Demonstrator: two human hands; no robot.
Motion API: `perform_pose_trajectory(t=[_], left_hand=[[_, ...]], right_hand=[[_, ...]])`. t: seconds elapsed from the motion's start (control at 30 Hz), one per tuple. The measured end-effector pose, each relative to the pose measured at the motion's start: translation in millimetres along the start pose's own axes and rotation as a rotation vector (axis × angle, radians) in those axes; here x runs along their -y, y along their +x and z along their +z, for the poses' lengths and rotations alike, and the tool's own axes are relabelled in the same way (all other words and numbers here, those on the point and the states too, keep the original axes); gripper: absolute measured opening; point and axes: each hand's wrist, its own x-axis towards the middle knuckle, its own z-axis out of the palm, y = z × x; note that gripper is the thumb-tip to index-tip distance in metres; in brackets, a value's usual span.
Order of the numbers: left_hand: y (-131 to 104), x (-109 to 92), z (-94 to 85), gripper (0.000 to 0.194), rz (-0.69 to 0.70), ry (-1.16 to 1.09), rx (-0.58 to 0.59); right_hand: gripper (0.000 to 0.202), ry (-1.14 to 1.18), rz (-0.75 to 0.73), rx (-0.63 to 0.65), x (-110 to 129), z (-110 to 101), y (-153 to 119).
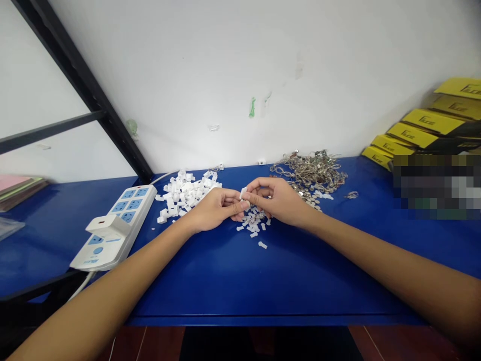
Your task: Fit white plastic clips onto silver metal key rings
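My left hand (pixel 216 208) and my right hand (pixel 278 200) meet above the blue table (pixel 225 281). Between their fingertips is a small white piece (pixel 243 192), pinched by both hands. Below the fingers lies a scatter of small flat white tabs (pixel 254 226), partly hidden by my hands. Beside my left hand is a heap of white plastic parts (pixel 184 193). Behind my right hand sits a tangled pile of metal chains or rings (pixel 315 170), with small round metal discs (pixel 310 197) at its near side.
A white power strip (pixel 139 205) with a plugged-in adapter (pixel 108 225) lies at the left, near a black metal frame (pixel 124 135). Yellow and black boxes (pixel 432 123) are stacked at the right. Papers (pixel 18 188) lie far left. The white wall (pixel 210 75) stands behind.
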Motion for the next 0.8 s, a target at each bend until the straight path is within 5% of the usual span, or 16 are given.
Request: perform_pose_trajectory(t=[0.43, 0.8], left_hand=[[1, 3, 1.3, 0.027, 0.006, -0.027, -0.014], [-1, 0, 10.3, 0.027, -0.001, 0.066, -0.096]], right_hand=[[0.033, -0.024, -0.08, -0.086, 2, 2, 0], [0.039, -0.038, 0.073, 0.042, 3, -3, -1]])
